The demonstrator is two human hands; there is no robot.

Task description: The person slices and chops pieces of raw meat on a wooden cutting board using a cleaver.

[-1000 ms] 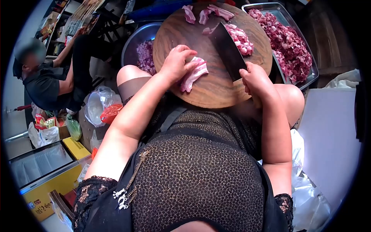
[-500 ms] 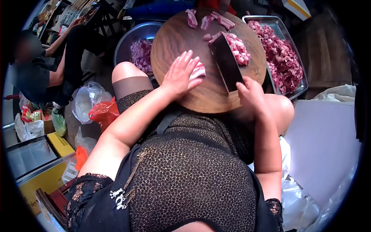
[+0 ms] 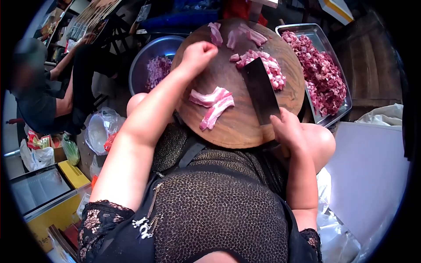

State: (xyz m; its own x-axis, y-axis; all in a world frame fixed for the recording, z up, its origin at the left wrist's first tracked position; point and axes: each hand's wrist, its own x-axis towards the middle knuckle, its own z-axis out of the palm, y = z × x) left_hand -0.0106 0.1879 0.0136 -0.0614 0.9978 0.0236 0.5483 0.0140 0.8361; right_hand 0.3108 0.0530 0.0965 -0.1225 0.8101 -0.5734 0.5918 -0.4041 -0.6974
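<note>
My right hand point(image 3: 287, 131) is closed round the handle of a dark cleaver point(image 3: 261, 90), whose broad blade lies over the round wooden board point(image 3: 245, 131) beside a pile of diced meat point(image 3: 274, 72). Near the board's far left, my left hand point(image 3: 199, 56) has its fingers curled closed, next to the lower end of a meat strip point(image 3: 215, 34); whether they hold anything is hidden. Further strips point(image 3: 252, 35) lie at the far edge. Two more strips point(image 3: 218, 111) touch each other on the near left part of the board.
A metal tray point(image 3: 340, 111) of cut meat stands right of the board, a metal bowl point(image 3: 138, 65) with chopped meat left of it. Another person point(image 3: 37, 101) sits at the far left. Plastic bags point(image 3: 103, 127) lie on the floor.
My left hand has left the near strips, moved away from me towards the far ones, and its fingers have closed. Two near strips now show. My right hand still holds the cleaver.
</note>
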